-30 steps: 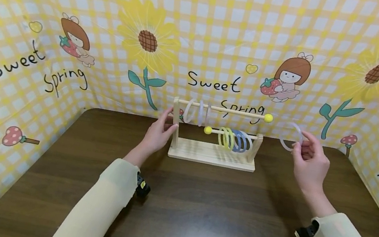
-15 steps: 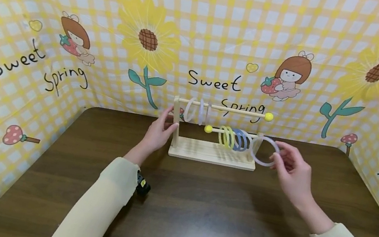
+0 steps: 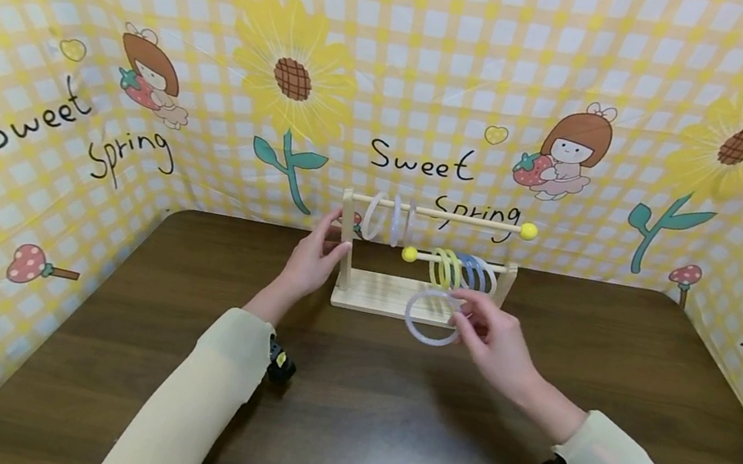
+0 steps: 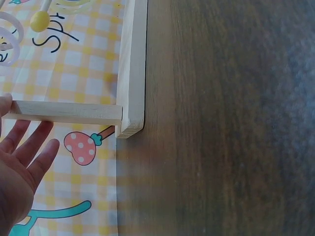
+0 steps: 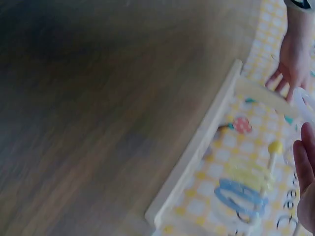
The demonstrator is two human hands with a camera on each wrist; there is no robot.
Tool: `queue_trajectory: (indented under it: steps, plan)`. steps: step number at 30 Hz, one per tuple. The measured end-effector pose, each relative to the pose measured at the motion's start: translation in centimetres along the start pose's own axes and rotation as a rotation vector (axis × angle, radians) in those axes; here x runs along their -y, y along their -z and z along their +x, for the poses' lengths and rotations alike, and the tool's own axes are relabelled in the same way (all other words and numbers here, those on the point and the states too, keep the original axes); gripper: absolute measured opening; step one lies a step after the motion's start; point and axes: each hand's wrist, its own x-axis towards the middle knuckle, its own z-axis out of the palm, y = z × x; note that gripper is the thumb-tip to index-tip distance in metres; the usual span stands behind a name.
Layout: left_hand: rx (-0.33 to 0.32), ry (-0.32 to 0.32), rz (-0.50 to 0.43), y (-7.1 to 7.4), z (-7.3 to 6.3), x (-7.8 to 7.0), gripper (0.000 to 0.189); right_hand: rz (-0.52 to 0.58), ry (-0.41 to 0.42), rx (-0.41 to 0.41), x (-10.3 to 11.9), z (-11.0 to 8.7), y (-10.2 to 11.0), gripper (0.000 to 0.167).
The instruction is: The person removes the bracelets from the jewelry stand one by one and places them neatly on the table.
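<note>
A wooden ring stand (image 3: 366, 302) stands at the back of the table in the head view. My left hand (image 3: 310, 263) holds its left post (image 4: 69, 110), thumb on one side and fingers on the other. In front of the stand's base, my right hand (image 3: 495, 343) pinches a translucent pale purple ring (image 3: 430, 342) between thumb and fingers. The ring is off both rods. On the upper rod (image 3: 471, 220) hang a few pale rings (image 3: 394, 228) near the left post. Yellow rings (image 3: 437, 270) and blue rings (image 3: 467, 264) hang on the lower rod. The right wrist view is blurred.
Yellow balls cap the rods: the upper ball (image 3: 528, 231) at the right, the lower ball (image 3: 410, 254) at the left. A yellow checked cloth (image 3: 401, 63) hangs behind and beside the dark wooden table (image 3: 337, 425).
My right hand has carried the pale purple ring leftward and down, from right of the stand to in front of its base. My left hand has stayed on the post.
</note>
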Motion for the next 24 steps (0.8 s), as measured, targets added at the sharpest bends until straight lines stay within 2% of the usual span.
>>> queue_trajectory:
  steps: [10, 19, 24]
  plan:
    - [-0.004, 0.016, 0.017, 0.0, 0.0, 0.1, 0.059, 0.083, -0.003, 0.199, 0.1, 0.1, -4.2, 0.028]
    - [-0.005, 0.000, 0.027, 0.0, 0.0, 0.2, 0.059, 0.135, -0.110, 0.391, 0.0, 0.5, -6.3, 0.024]
    - [-0.005, -0.005, 0.017, 0.0, 0.0, 0.2, 0.058, 0.143, -0.144, 0.461, -0.2, 0.7, -7.1, 0.024]
